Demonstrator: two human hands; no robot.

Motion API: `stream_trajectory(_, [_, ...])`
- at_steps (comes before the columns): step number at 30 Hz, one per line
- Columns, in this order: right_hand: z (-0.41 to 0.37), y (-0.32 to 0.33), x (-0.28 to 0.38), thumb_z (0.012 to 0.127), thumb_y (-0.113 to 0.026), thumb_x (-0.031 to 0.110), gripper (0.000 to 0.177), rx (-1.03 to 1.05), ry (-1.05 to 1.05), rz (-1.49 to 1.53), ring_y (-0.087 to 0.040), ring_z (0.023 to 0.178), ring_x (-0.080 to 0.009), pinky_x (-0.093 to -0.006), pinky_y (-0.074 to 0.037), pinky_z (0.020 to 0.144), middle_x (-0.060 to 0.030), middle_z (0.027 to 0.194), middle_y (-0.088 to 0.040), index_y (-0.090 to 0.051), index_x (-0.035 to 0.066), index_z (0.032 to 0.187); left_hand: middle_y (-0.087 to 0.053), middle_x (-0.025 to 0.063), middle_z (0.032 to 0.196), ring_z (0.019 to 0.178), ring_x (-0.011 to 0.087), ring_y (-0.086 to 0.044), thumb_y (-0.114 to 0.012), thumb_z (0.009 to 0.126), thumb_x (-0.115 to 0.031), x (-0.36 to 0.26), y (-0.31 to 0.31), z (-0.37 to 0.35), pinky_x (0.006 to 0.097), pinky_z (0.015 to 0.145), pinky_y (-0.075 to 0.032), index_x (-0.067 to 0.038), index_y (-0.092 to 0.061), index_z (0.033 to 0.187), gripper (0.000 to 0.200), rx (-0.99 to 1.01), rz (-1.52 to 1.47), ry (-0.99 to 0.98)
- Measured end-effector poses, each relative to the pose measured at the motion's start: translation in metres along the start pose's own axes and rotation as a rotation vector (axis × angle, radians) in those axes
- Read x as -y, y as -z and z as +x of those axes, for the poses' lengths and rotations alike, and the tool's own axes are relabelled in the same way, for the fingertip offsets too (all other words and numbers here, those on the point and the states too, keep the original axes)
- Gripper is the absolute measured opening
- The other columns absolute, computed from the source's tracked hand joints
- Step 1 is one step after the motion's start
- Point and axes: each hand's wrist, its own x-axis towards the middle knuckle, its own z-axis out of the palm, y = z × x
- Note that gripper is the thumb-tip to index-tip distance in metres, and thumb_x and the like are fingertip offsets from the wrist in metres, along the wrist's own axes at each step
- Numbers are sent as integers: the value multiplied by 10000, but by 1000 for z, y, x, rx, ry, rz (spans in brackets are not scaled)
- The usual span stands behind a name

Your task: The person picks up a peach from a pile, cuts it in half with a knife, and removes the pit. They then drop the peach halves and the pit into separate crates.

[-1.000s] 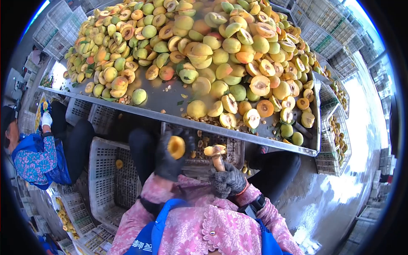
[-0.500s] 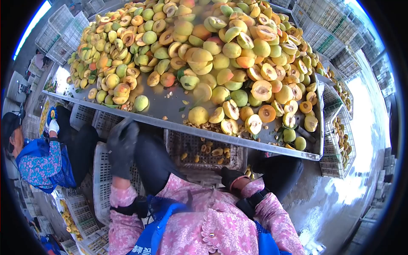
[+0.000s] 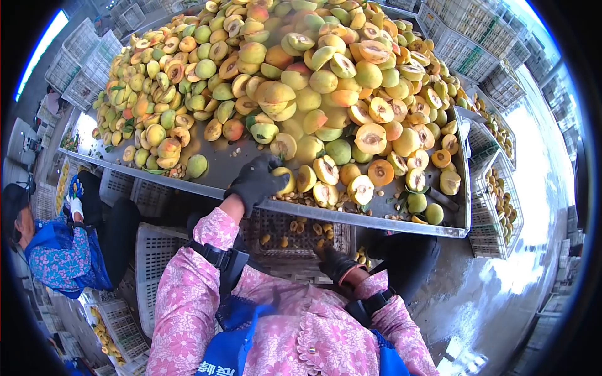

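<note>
My left hand (image 3: 258, 182), in a dark glove, reaches over the metal edge of the table (image 3: 207, 190). Its fingers are wrapped round a yellow fruit (image 3: 285, 180) near the front of the heap. Halved and whole yellow-green fruits (image 3: 323, 81) are piled on the table, many cut sides showing pits or brown hollows. Low before my lap is my right hand (image 3: 337, 263), also dark-gloved, near a crate (image 3: 301, 252) that holds several small brown-yellow pieces (image 3: 315, 229). Its fingers look closed, but what they hold, if anything, is too dark to make out.
At the left a person in a blue vest (image 3: 59, 250) sits beside the table. A pale crate (image 3: 150, 269) stands left of my legs. Crates with fruit (image 3: 495, 200) are on the right, stacked crates (image 3: 467, 50) behind them. The floor (image 3: 495, 288) at right looks wet.
My left hand has moved up and right, from beside my knee onto the table, and has taken hold of a yellow fruit. My right hand has hardly moved. The view has shifted slightly.
</note>
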Motion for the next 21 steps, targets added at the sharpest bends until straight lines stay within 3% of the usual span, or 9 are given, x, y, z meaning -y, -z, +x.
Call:
stream_trajectory(1, [-1,2,3,750,-601,209,404,-58,18,11,-590,780,-392,-447,-466,639,-243,847,-573,-484,7,1080,-643,108,923,869,184,-609,-673,733,-197,10,-4,8,308,778,-476,-25,-599,1012,336,-92,-211,-8])
stream_trajectory(4, [-6,10,16,746,-638,225,407,-169,17,88,-602,730,-353,-425,-471,604,-220,806,-582,-484,-3,1046,-624,78,965,875,122,-568,-622,759,-87,25,1,5,263,768,-469,-26,-605,1038,286,10,-238,-105])
stream_trajectory(8, [-7,17,17,763,-645,218,356,-192,-73,277,-604,685,-302,-398,-464,582,-173,733,-579,-492,-2,998,-604,70,1021,914,125,-550,-575,774,-130,35,-6,17,262,805,-453,-2,-560,1125,374,240,-282,-156])
stream_trajectory(11, [-11,6,4,773,-644,217,332,-283,12,174,-594,659,-285,-396,-453,566,-156,707,-571,-494,5,979,-594,84,1048,925,130,-548,-568,783,-172,9,-12,4,267,827,-440,12,-540,1145,408,332,-351,-176])
stream_trajectory(14, [-17,6,3,774,-650,218,332,-303,-1,152,-575,638,-271,-396,-445,558,-156,713,-564,-489,19,986,-590,92,1053,926,131,-548,-603,764,-181,-18,-4,-12,269,824,-439,23,-540,1138,430,224,-25,-385])
stream_trajectory(17, [-19,3,-1,771,-659,203,335,-286,-46,231,-551,633,-233,-382,-441,561,-134,746,-565,-490,32,1005,-595,92,1031,901,132,-557,-651,730,-176,-15,-9,-8,267,792,-453,21,-550,1113,443,309,-261,-197])
stream_trajectory(21, [-11,-20,-33,799,-643,165,293,-294,-36,315,-516,652,-156,-327,-444,571,-67,795,-560,-501,49,1028,-603,67,988,845,126,-568,-687,691,-146,-17,-10,-9,271,753,-469,2,-561,1066,423,352,-415,-119])
